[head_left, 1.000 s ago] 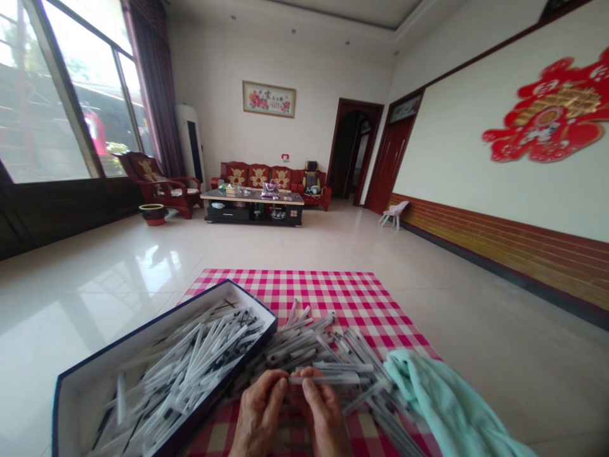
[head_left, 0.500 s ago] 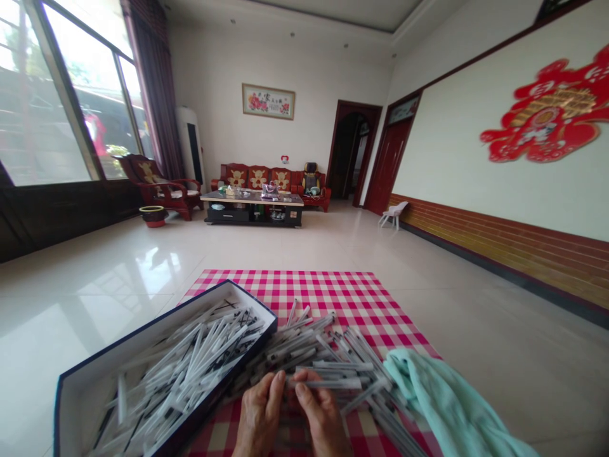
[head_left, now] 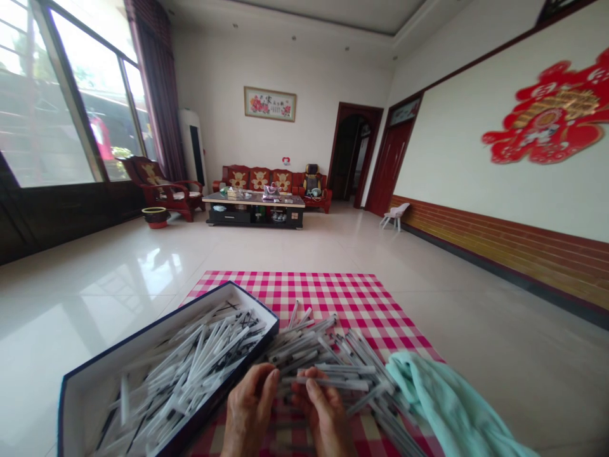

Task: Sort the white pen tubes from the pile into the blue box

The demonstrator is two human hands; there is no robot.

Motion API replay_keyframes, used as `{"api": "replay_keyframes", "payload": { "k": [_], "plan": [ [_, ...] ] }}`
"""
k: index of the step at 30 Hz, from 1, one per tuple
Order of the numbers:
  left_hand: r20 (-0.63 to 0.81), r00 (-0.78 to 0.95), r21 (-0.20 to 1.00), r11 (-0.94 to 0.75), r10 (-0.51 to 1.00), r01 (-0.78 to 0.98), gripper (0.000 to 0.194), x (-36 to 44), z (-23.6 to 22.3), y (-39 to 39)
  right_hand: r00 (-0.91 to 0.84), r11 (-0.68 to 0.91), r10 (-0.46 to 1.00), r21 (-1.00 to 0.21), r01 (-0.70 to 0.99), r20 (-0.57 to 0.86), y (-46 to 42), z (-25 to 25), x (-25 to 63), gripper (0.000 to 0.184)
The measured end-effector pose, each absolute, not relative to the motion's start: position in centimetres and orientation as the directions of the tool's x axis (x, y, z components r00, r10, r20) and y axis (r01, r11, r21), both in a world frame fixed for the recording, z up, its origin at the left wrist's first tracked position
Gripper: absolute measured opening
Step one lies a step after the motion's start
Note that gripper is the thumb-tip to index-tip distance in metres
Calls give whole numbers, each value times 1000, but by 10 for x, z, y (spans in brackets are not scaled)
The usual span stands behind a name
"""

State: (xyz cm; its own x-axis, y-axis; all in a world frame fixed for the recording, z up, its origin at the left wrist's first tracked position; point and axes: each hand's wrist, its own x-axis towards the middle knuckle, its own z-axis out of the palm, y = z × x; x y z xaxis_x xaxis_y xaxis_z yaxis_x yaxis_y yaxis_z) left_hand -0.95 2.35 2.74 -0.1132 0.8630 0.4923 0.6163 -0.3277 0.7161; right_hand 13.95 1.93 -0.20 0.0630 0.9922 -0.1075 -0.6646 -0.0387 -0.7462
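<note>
My left hand (head_left: 250, 406) hangs at the bottom centre, fingers curled, right beside the box's near wall. My right hand (head_left: 326, 419) pinches a clear plastic tube with a dark core (head_left: 337, 383), lying crosswise over a loose pile of similar tubes (head_left: 314, 346). Both hands rest above a pink-and-white checked cloth (head_left: 304, 292). To the left stands a white box with a navy rim (head_left: 143, 330), heaped with more tubes (head_left: 190, 374). A crumpled mint-green towel (head_left: 451, 412) lies to the right of the pile. My hands hide the pile's near part.
Polished pale floor tiles (head_left: 95, 304) surround the checked cloth. Far ahead stand a low coffee table (head_left: 254, 209) and a red wooden sofa (head_left: 252, 179). Large windows (head_left: 80, 95) line the left side, and a brick-faced wall base (head_left: 514, 254) runs along the right.
My left hand has drawn leftward, away from the tube and toward the box. My right hand stays on the tube. The whole view has shifted slightly.
</note>
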Motion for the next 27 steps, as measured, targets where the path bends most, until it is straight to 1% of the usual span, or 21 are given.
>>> {"api": "replay_keyframes", "payload": {
  "k": [3, 6, 10, 14, 16, 19, 21, 23, 25, 27],
  "plan": [
    [622, -169, 600, -327, 765, 730, 22, -30, 42, 27, 64, -35, 992, -723, -690, -109, 21, -3, 139, 24],
    [691, -198, 476, -231, 696, 848, 19, -54, 49, 33, 59, -31, 993, -722, -692, -100, 21, -5, 138, 24],
    [681, -178, 335, -86, 710, 938, 19, -79, 43, 40, 33, -36, 996, -731, -682, -81, 20, -5, 137, 23],
    [673, -144, 261, -51, 725, 964, 23, -83, 37, 42, 28, -43, 996, -743, -667, -84, 19, -3, 137, 22],
    [678, -134, 278, -84, 723, 957, 25, -75, 41, 39, 24, -44, 997, -754, -656, -79, 18, -1, 137, 20],
    [673, -95, 384, -236, 734, 893, 22, -53, 50, 31, 15, -40, 998, -768, -640, -65, 15, 4, 137, 17],
    [621, -5, 468, -365, 784, 805, 21, -34, 56, 23, 7, -35, 999, -765, -643, -52, 14, 6, 137, 15],
    [550, 144, 531, -477, 823, 700, 19, -17, 60, 15, -7, -31, 999, -755, -655, -35, 13, 8, 137, 12],
    [487, 264, 578, -533, 833, 618, 18, -6, 60, 10, -22, -28, 1000, -744, -668, -18, 12, 10, 137, 10],
    [455, 307, 610, -544, 836, 576, 17, 1, 58, 8, -29, -20, 1000, -737, -676, -1, 12, 10, 137, 8]
  ]
}}
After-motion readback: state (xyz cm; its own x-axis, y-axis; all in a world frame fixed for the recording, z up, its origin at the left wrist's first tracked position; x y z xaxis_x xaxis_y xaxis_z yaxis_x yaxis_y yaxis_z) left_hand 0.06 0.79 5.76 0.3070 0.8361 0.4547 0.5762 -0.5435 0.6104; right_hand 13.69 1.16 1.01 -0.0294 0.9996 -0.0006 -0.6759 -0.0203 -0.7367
